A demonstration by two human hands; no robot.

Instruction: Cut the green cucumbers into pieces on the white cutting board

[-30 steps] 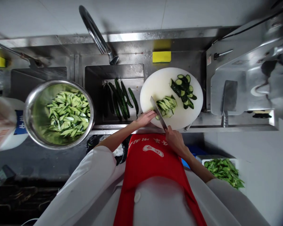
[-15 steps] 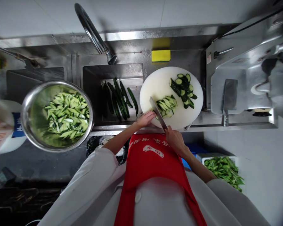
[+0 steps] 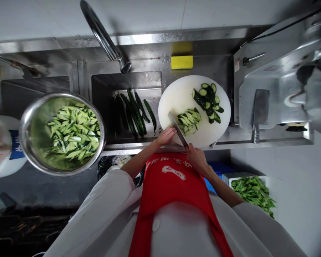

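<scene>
On the white oval cutting board [image 3: 171, 94], my right hand [image 3: 197, 158] grips the handle of a kitchen knife [image 3: 181, 135], its blade slanting up and to the left. Close against the blade's left side is my left hand [image 3: 167, 136], fingers bent and pressed together; what lies under them is hidden. Thin cucumber slices [image 3: 189, 119] lie just right of the blade. Thicker dark-skinned cucumber chunks [image 3: 210, 100] are heaped at the board's upper right.
Whole cucumbers [image 3: 135, 110] lie in the sink [image 3: 103, 84] beneath a curved faucet [image 3: 104, 37]. A steel bowl [image 3: 29, 142] of cut cucumber stands left. A yellow sponge [image 3: 182, 62] sits behind the board; a cleaver [image 3: 260, 110] rests right. Leafy greens [image 3: 253, 192] fill a crate below.
The knife blade has shifted slightly to the left, along with my right hand. My left hand stays nearly in place. The view has moved a little.
</scene>
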